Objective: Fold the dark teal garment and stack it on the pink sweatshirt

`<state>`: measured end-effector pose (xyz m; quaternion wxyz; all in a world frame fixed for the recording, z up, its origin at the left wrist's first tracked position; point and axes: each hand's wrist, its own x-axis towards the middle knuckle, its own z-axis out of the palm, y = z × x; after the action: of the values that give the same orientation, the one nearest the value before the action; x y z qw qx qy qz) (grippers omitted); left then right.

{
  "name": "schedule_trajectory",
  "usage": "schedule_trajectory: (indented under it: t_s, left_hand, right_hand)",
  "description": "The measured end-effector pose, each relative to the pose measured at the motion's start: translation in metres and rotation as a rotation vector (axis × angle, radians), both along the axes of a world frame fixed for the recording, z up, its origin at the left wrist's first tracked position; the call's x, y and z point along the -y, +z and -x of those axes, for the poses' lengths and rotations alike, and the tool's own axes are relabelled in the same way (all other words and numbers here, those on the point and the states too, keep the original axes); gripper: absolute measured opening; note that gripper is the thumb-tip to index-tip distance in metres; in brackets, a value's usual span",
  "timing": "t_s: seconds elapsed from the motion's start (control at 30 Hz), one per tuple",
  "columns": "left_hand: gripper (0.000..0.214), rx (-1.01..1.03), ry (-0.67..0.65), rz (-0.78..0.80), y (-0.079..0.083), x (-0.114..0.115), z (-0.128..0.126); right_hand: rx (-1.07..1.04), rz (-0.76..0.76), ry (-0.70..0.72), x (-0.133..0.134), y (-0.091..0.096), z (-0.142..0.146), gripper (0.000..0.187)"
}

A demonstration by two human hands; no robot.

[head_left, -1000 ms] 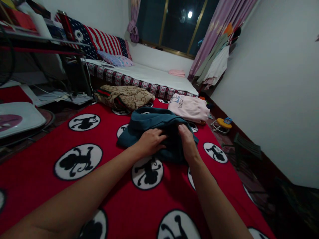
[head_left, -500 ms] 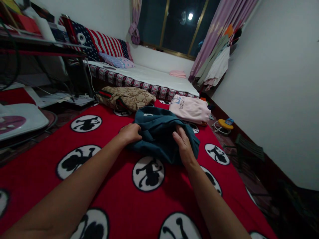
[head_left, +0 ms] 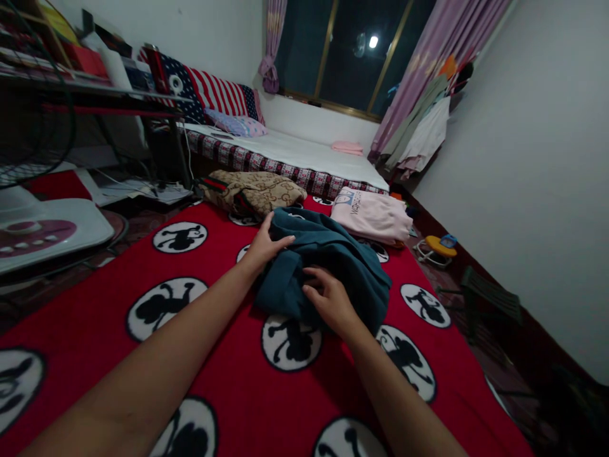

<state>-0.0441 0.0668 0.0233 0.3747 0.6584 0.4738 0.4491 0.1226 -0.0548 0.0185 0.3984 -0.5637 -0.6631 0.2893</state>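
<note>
A dark teal garment (head_left: pixel 337 247) lies bunched and partly folded on a red blanket (head_left: pixel 247 393) printed with black figures in white circles. My left hand (head_left: pixel 267 244) rests against its left edge, thumb spread away from the fingers over the cloth. Bent but apart, the fingers of my right hand (head_left: pixel 328 297) touch the near folds, close to a dark hollow in the fabric. Just behind the garment are a tan patterned cloth item (head_left: pixel 266 190) with a green-and-red stripe and a folded pale pink garment (head_left: pixel 371 214) with printed letters.
Beyond the blanket stands a bed (head_left: pixel 295 149) with a white top and a pillow (head_left: pixel 238 124). A cluttered desk (head_left: pixel 118 95) is at the left, above a white appliance (head_left: pixel 57 228). On the right floor are a yellow-topped stool (head_left: pixel 440 246) and a dark green chair (head_left: pixel 492 295).
My left hand has gone from pinching the garment's left edge to lying spread on it, farther up. My right hand has moved left and nearer. A fold now lies over the left side.
</note>
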Motion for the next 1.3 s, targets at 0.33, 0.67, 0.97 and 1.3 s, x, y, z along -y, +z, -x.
schedule_trajectory:
  t_s: [0.33, 0.67, 0.97, 1.3]
  left_hand:
    - [0.075, 0.667, -0.122, 0.121, 0.029, 0.009, -0.006]
    - [0.072, 0.789, -0.288, -0.017, 0.068, 0.033, -0.003]
    - [0.057, 0.594, -0.005, -0.125, 0.06, 0.015, 0.002]
    - [0.028, -0.58, 0.452, -0.305, 0.053, 0.005, 0.046]
  right_hand:
    - [0.031, -0.074, 0.021, -0.027, -0.024, 0.021, 0.07]
    - [-0.291, -0.16, -0.217, -0.078, -0.013, 0.031, 0.051]
    - [0.404, -0.057, 0.086, -0.039, -0.024, 0.049, 0.067]
    - [0.295, -0.578, -0.024, 0.033, 0.004, 0.002, 0.017]
